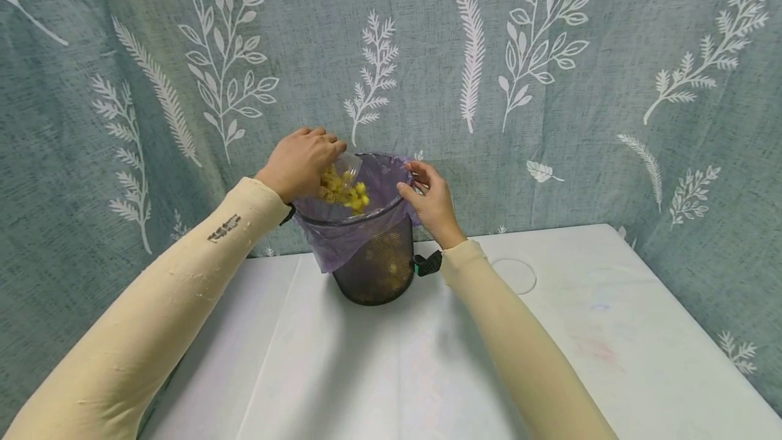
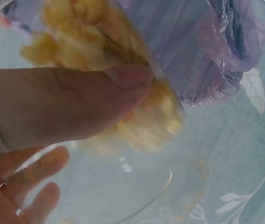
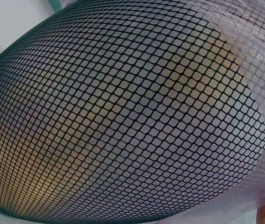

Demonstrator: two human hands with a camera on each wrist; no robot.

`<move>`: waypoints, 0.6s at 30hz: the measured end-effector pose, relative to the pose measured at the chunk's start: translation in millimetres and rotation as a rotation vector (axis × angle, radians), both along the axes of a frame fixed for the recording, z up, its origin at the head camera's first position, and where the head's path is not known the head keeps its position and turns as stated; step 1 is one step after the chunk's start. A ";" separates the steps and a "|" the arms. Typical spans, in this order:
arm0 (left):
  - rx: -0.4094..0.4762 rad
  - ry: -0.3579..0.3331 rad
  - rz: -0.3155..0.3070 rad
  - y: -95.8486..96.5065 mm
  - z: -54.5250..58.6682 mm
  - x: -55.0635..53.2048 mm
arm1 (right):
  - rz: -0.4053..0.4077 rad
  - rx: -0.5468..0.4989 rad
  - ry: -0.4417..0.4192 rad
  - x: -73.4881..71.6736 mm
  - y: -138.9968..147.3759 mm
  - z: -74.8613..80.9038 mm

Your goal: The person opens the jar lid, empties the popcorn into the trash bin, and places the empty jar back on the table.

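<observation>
A black mesh bin (image 1: 374,269) lined with a purple plastic bag (image 1: 342,236) stands on the white table (image 1: 427,365). My left hand (image 1: 301,161) grips a clear glass bowl (image 1: 345,174), tipped over the bin's mouth. Yellow food scraps (image 1: 345,192) slide out of it. In the left wrist view my thumb (image 2: 76,100) presses on the bowl (image 2: 137,186) with the yellow scraps (image 2: 142,121) behind the glass. My right hand (image 1: 430,199) holds the bag's edge at the bin's right rim. The right wrist view is filled by the bin's mesh wall (image 3: 118,116).
A patterned grey-green curtain (image 1: 550,73) hangs right behind the table. A clear round lid (image 1: 514,275) lies flat on the table to the right of the bin. The table's right edge (image 1: 690,318) runs diagonally toward me.
</observation>
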State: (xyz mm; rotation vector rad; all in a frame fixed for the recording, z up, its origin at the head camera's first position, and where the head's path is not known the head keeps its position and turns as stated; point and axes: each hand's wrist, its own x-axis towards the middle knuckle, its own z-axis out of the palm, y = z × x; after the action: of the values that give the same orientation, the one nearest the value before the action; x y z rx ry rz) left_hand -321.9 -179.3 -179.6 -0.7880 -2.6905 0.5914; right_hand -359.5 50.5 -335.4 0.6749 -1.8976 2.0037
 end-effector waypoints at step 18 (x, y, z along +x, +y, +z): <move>-0.019 0.001 0.003 3.6 0.5 -0.4 | 0.005 -0.008 -0.006 0.8 0.5 1.0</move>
State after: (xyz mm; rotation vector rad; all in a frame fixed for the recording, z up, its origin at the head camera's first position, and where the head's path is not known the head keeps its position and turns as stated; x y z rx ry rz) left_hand -322.3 -175.7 -179.0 -0.7881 -2.6894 0.6182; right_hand -358.8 51.1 -334.5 0.6732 -1.8913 2.0175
